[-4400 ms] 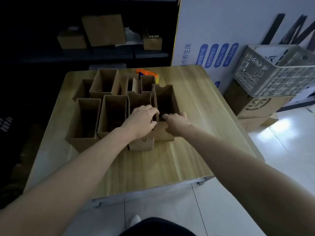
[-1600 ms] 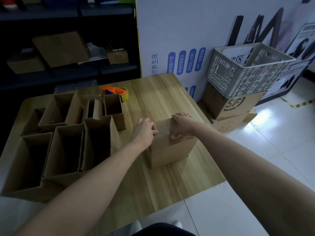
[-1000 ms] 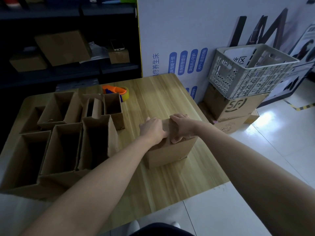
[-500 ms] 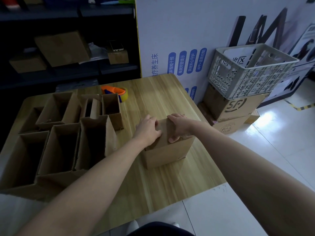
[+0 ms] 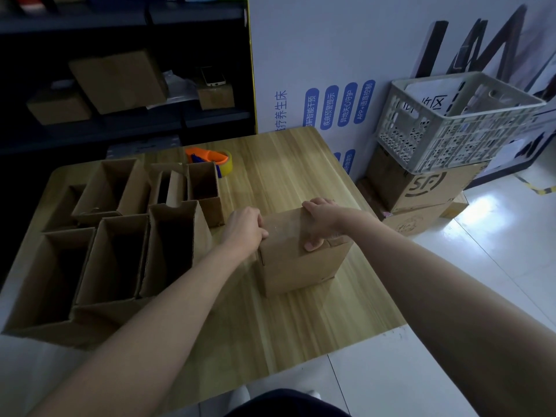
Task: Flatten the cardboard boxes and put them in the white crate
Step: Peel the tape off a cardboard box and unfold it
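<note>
closed brown cardboard box (image 5: 301, 260), top clamped by curled fingers of left hand (image 5: 244, 230) and right hand (image 5: 321, 221); pressed unevenly, it could be skidded off the wooden table's (image 5: 270, 182) right edge.

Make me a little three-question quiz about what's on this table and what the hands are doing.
1. True or false: the white crate stands on the table.
2. What do the left hand and right hand grip? A) a tape roll B) a closed cardboard box C) a phone
3. Is that box flattened yet?
Key: 1 false, it sits on stacked cartons beside the table; 2 B; 3 no, it stands whole.
</note>
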Tool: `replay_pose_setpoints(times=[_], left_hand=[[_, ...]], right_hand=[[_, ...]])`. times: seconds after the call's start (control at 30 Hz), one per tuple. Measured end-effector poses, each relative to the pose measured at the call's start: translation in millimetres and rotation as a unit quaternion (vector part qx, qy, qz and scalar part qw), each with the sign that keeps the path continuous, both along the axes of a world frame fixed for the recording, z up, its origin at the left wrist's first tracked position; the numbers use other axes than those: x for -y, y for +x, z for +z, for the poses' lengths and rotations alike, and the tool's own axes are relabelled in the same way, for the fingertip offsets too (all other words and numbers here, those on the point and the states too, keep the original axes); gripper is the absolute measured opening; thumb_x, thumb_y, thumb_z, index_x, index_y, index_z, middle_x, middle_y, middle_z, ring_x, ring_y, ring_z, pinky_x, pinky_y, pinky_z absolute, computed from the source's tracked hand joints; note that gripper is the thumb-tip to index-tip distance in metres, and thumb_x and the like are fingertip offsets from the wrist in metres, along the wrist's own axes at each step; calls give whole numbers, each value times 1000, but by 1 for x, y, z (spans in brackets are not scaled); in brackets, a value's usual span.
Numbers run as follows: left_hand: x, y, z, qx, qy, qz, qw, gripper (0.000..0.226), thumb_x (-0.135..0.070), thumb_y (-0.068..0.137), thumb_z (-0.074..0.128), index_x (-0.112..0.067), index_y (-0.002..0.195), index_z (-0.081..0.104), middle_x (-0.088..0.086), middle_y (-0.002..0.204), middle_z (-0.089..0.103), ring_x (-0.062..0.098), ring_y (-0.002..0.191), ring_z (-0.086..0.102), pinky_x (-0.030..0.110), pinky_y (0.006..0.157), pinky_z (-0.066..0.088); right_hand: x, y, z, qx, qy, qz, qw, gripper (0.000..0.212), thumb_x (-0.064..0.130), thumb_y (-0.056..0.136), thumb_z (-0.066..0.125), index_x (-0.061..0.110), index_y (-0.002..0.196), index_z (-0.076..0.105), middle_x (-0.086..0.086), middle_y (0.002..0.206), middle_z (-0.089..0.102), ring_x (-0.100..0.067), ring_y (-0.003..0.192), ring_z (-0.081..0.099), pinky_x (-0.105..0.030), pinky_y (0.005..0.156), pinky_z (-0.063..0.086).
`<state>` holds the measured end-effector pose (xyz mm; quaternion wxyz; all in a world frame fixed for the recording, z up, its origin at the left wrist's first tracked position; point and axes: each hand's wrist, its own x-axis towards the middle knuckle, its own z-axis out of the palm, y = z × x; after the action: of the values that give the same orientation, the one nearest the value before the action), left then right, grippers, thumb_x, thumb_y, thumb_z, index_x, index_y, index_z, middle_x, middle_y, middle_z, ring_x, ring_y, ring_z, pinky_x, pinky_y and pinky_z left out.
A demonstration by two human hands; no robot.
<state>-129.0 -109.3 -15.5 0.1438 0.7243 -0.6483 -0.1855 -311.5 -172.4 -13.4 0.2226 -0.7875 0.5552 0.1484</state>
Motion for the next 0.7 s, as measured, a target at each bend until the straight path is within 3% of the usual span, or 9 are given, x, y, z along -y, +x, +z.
replay_pose_setpoints(times=[0.17,0.27,0.33,0.4,0.5,0.6,0.7], left_hand=[[-5,8,-5,-32,-9,8,999,11,-20,86,66,-14,95,66,4,94,67,9,79,57,20,66,44],[-5,9,-9,-26,-22,2,999,12,-22,87,64,-15,97,63,3,103,63,11,89,57,21,70,45],[-5,11,-14,-28,-16,-20,999,30,-29,86,65,-17,112,57,3,122,51,16,108,52,24,82,45],[-7,13,-19,-53,41,-67,996,71,-45,76,72,-19,134,39,2,144,29,20,129,36,34,100,41],[-10,9,-25,-28,110,-131,985,116,-59,56,79,-28,146,13,-8,155,0,21,142,9,47,113,26],[-5,5,-31,33,87,-145,985,117,-55,58,81,-30,146,9,-4,154,5,23,142,9,45,113,26],[4,9,-30,-31,69,-87,993,106,-49,61,81,-25,144,20,1,149,19,25,136,20,44,108,32]], right_hand=[[-1,2,1,-8,3,-5,1000,108,44,68,79,21,150,14,-3,154,20,-32,142,15,-51,111,23],[-1,3,2,-11,2,-7,1000,107,43,69,79,21,151,13,-3,154,19,-32,142,14,-51,111,22],[-1,3,2,-9,4,-7,1000,109,42,70,78,21,152,10,-2,156,15,-31,143,11,-51,112,20],[0,2,3,-8,8,-7,1000,110,42,70,78,23,152,7,-1,158,11,-31,144,8,-52,113,18],[0,0,4,0,11,-12,1000,110,42,69,79,25,152,9,2,157,11,-31,144,11,-53,112,20],[0,-2,5,31,6,-31,999,105,41,69,79,24,151,15,1,156,15,-29,141,18,-52,110,26],[-1,-8,7,121,-72,-79,987,89,46,77,71,19,149,24,-4,154,22,-29,137,29,-46,107,33]])
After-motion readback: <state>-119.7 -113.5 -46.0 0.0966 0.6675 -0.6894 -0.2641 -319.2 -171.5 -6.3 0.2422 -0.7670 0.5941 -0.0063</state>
